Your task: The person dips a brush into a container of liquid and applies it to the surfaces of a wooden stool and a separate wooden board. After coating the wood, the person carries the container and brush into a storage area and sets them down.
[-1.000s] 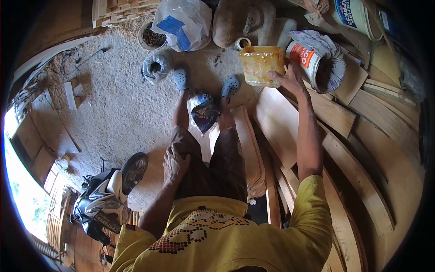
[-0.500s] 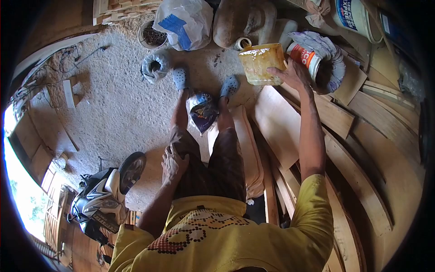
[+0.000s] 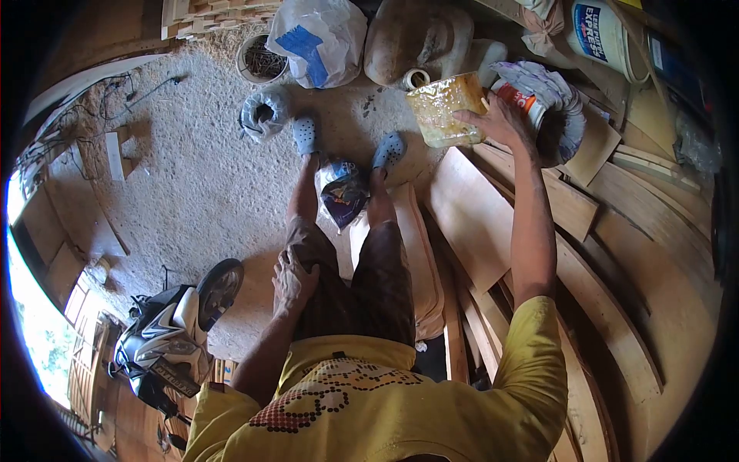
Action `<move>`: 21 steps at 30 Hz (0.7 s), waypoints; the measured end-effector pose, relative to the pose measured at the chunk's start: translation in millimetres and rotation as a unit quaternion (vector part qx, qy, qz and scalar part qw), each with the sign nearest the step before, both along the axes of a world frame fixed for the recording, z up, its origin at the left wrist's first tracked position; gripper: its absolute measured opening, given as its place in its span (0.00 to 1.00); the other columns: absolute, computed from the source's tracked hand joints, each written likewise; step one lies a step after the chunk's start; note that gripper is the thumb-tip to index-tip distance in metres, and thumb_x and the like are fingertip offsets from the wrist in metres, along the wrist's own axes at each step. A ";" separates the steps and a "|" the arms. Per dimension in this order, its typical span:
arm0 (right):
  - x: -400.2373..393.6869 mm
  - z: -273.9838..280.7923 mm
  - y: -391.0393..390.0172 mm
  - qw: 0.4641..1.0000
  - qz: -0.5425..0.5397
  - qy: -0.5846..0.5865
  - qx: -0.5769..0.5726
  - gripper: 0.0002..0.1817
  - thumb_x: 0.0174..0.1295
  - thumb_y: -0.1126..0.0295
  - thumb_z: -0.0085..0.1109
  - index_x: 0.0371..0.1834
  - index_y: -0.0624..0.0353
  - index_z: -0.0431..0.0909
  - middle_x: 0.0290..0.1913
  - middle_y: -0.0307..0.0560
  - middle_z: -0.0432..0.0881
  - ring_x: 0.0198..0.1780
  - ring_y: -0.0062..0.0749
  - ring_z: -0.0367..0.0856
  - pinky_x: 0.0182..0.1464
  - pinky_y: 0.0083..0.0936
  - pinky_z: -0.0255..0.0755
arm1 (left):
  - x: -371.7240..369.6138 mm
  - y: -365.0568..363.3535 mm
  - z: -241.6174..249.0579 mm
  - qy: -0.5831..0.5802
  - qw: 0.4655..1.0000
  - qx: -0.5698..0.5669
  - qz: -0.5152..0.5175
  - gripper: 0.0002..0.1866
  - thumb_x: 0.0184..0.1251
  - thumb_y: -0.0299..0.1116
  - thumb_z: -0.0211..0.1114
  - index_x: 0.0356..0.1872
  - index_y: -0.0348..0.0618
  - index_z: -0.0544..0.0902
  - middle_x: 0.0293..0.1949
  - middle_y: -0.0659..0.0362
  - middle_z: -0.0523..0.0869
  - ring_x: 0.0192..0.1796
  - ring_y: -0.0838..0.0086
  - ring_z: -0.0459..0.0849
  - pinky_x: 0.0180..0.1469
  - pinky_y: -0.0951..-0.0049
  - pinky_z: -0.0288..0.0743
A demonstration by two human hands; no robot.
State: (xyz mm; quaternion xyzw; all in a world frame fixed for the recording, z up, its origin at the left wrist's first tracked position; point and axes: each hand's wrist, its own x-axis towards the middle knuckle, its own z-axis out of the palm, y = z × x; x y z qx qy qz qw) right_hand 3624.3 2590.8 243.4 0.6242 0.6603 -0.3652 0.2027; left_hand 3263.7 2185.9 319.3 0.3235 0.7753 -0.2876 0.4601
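My right hand [image 3: 500, 123] grips a yellowish translucent plastic container [image 3: 445, 115] by its right side, thumb along the near face. The container is tilted, its surface glossy and smeared with whitish streaks; what it holds, if anything, I cannot make out. Just beyond it is the round mouth [image 3: 416, 78] of a big plastic jerrycan [image 3: 400, 38]. A red and white tub [image 3: 517, 100] wrapped in grey cloth [image 3: 570, 100] stands close to the right hand. Resting on my thigh, my left hand [image 3: 294, 276] lies with its fingers spread and holds nothing.
Planks [image 3: 596, 300] and wood sheets [image 3: 473, 208] are stacked on my right. A dark plastic bag [image 3: 343, 196] lies between my feet. Ahead are a bucket of nails or scraps [image 3: 262, 60] and a white sack [image 3: 323, 38]. A motorcycle [image 3: 173, 331] stands at left.
The container in my right hand has tipped, so a broad glossy face shows where its rim and front wall showed before. My left hand stays on the thigh.
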 end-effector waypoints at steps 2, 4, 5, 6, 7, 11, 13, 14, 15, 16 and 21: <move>0.7 -3.8 6.2 0.999 0.009 -0.023 -0.036 0.62 0.45 0.21 0.65 0.71 0.64 0.72 0.66 0.67 0.78 0.66 0.56 0.79 0.69 0.45 0.71 | -1.7 -0.6 -0.2 -0.011 1.000 0.006 0.007 0.49 0.60 0.54 0.69 0.78 0.38 0.60 0.75 0.43 0.67 0.73 0.46 0.68 0.71 0.43 0.65; -0.3 -3.2 7.8 0.999 0.003 -0.022 -0.035 0.62 0.44 0.21 0.65 0.71 0.64 0.72 0.66 0.67 0.78 0.66 0.56 0.78 0.69 0.45 0.70 | -2.0 1.0 1.1 -0.011 1.000 0.006 0.010 0.48 0.61 0.54 0.68 0.77 0.38 0.60 0.74 0.43 0.67 0.73 0.45 0.67 0.71 0.43 0.65; -0.7 -3.2 8.6 0.999 -0.005 -0.022 -0.035 0.63 0.43 0.20 0.66 0.72 0.64 0.71 0.66 0.67 0.77 0.67 0.56 0.78 0.70 0.45 0.70 | -1.8 1.4 1.5 -0.012 1.000 0.006 0.012 0.48 0.61 0.54 0.68 0.77 0.38 0.61 0.73 0.43 0.67 0.73 0.44 0.67 0.71 0.43 0.65; -1.6 -3.0 9.5 0.999 -0.004 -0.021 -0.034 0.63 0.43 0.20 0.66 0.72 0.64 0.71 0.66 0.67 0.77 0.67 0.56 0.78 0.70 0.45 0.70 | -1.7 1.2 1.5 -0.012 1.000 0.006 0.013 0.48 0.61 0.54 0.68 0.77 0.38 0.61 0.73 0.43 0.67 0.73 0.44 0.67 0.71 0.43 0.65; -2.5 -2.7 10.3 0.999 -0.006 -0.029 -0.037 0.64 0.43 0.20 0.65 0.72 0.65 0.71 0.67 0.67 0.77 0.67 0.55 0.78 0.70 0.44 0.69 | -2.0 1.2 1.2 -0.011 1.000 0.003 0.013 0.48 0.61 0.54 0.68 0.77 0.38 0.60 0.74 0.43 0.67 0.73 0.45 0.67 0.72 0.43 0.65; -4.2 -3.8 13.2 0.997 -0.001 -0.039 -0.062 0.67 0.42 0.19 0.65 0.73 0.69 0.67 0.69 0.68 0.75 0.70 0.56 0.75 0.72 0.42 0.68 | -1.8 4.9 3.7 -0.010 1.000 -0.005 0.017 0.49 0.61 0.54 0.68 0.78 0.38 0.59 0.75 0.44 0.66 0.73 0.46 0.67 0.72 0.44 0.64; -5.4 -1.9 11.2 0.998 -0.002 -0.043 -0.052 0.67 0.42 0.19 0.65 0.73 0.70 0.67 0.69 0.69 0.74 0.70 0.56 0.75 0.71 0.42 0.68 | -1.8 7.8 5.6 -0.011 1.000 -0.011 0.018 0.49 0.61 0.54 0.68 0.78 0.38 0.59 0.75 0.44 0.66 0.73 0.47 0.67 0.72 0.44 0.64; -5.9 -0.9 9.9 0.998 -0.004 -0.046 -0.040 0.67 0.43 0.20 0.65 0.73 0.70 0.67 0.69 0.70 0.74 0.70 0.56 0.75 0.71 0.42 0.67 | -1.7 9.2 5.2 -0.011 1.000 -0.015 0.018 0.49 0.62 0.54 0.67 0.78 0.38 0.59 0.76 0.44 0.65 0.73 0.47 0.67 0.72 0.44 0.64; -10.0 5.6 9.4 0.998 -0.003 -0.046 -0.040 0.67 0.43 0.20 0.65 0.73 0.70 0.67 0.69 0.70 0.74 0.70 0.56 0.75 0.71 0.42 0.67 | -1.4 9.8 4.7 -0.011 1.000 -0.014 0.019 0.49 0.62 0.54 0.67 0.78 0.38 0.59 0.76 0.44 0.65 0.73 0.47 0.67 0.72 0.44 0.64; -16.1 16.1 9.4 0.998 -0.008 -0.037 -0.047 0.67 0.43 0.19 0.64 0.73 0.69 0.67 0.68 0.70 0.75 0.69 0.57 0.76 0.71 0.43 0.68 | -1.2 9.8 4.7 -0.014 1.000 -0.016 0.021 0.49 0.62 0.54 0.67 0.78 0.37 0.59 0.75 0.44 0.66 0.74 0.47 0.67 0.72 0.44 0.63; -7.8 5.3 -14.3 0.999 -0.046 0.017 0.007 0.64 0.45 0.22 0.67 0.72 0.69 0.67 0.64 0.71 0.77 0.66 0.58 0.78 0.66 0.45 0.71 | -4.7 -9.1 -32.1 -0.003 0.996 0.089 0.019 0.46 0.63 0.54 0.67 0.77 0.39 0.62 0.70 0.41 0.71 0.70 0.44 0.70 0.71 0.43 0.65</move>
